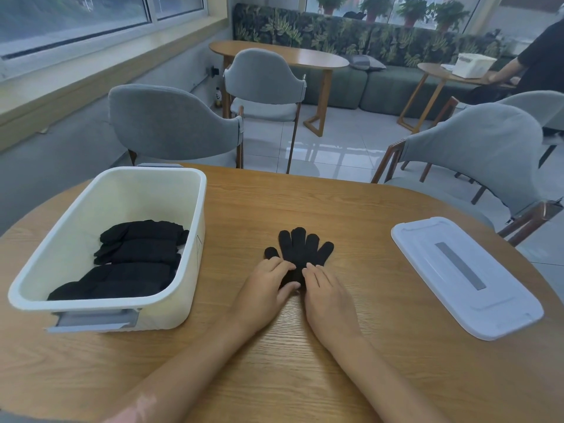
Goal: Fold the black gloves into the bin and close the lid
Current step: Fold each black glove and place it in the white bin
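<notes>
A black glove (300, 250) lay flat on the wooden table (351, 209), its fingers spread and pointing away from the person. Both hands rested on the cuff end of that glove: the left hand (264, 285) pressed down on the glove's left side with fingers fairly straight and the thumb lying along the cuff edge, and the right hand (325, 290) lay on the glove's right side, fingers extended and close together, fingertips touching the fabric. Neither hand curled round anything. Well to the left of the glove stood the white bin (195, 215), open, with gray latches at its near and far ends; inside it lay a stack of folded black gloves (137, 257), piled toward the near side. Well to the right of the glove lay the white lid (464, 276), flat on the table, apart from the bin. Beyond the glove, past the table's far edge, stood gray chairs (171, 123).
</notes>
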The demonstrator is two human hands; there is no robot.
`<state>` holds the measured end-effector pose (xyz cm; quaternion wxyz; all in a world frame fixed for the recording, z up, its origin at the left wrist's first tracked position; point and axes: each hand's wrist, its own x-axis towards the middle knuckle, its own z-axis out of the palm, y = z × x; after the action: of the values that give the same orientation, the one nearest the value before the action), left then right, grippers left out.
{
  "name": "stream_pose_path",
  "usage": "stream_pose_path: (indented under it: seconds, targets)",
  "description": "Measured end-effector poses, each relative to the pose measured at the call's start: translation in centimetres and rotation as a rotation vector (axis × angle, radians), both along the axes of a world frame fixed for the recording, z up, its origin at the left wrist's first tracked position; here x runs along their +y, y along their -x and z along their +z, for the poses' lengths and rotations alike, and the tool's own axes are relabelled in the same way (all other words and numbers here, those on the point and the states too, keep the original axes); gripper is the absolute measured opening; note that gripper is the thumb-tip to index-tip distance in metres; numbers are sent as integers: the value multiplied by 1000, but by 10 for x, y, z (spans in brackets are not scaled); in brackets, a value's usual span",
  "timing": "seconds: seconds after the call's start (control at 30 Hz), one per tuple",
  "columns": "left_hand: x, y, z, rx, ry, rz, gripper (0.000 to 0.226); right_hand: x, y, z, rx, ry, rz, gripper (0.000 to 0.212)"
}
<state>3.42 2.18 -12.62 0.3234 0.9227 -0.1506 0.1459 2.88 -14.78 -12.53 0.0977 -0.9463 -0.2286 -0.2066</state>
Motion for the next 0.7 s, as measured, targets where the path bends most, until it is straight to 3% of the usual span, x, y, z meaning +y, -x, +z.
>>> stream_pose_path:
  seconds: [0.1,0.37,0.57,0.7]
  targets:
    - [3,4,1,10,-45,-50,46,-2,0,-1,26,-24,-5,34]
    - [4,18,1,-80,-133,-108,38,-7,21,-2,94,-205,-30,25]
    - [1,19,2,-61,-45,-56,30,-11,31,4,166,-296,2,44]
    - [-1,14,2,-35,-3,1,24,-11,19,7,200,-342,-70,34]
